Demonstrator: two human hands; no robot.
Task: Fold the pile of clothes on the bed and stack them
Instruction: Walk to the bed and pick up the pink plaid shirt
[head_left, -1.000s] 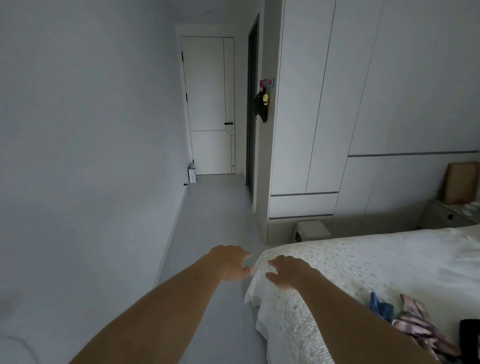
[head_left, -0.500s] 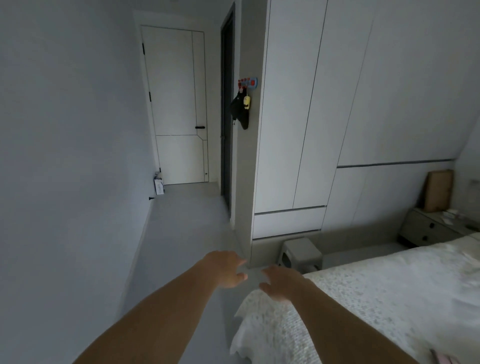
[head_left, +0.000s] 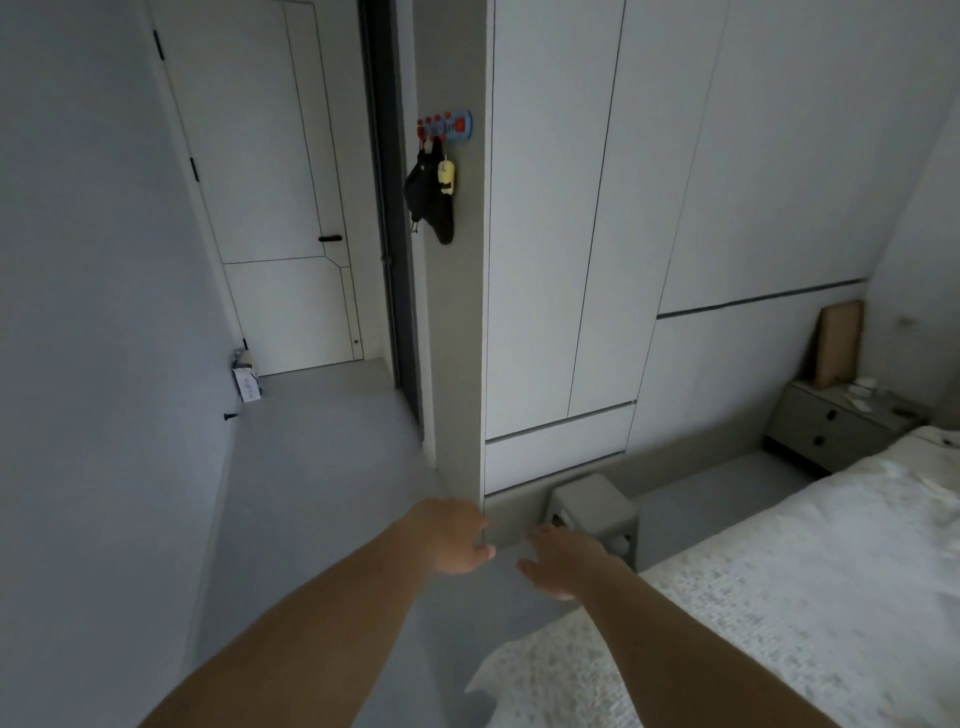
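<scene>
Both my arms reach forward over the floor beside the bed (head_left: 779, 613), which fills the lower right under a pale patterned cover. My left hand (head_left: 453, 538) hangs in the air with relaxed fingers and holds nothing. My right hand (head_left: 563, 564) floats just past the bed's near corner, fingers loosely spread, also empty. The two hands are a short gap apart. No clothes are in view at this moment.
A white wardrobe (head_left: 597, 234) stands ahead, with a small grey stool (head_left: 592, 512) at its foot. A nightstand (head_left: 836, 423) sits at the right by the bed's head. A closed white door (head_left: 270, 182) ends the grey floor passage (head_left: 322, 467); dark items hang on hooks (head_left: 434, 192).
The view has swung up and to the left, so the pile of clothes on the bed has dropped out of sight. Both hands have lifted off the bed's corner and now hover over the floor.
</scene>
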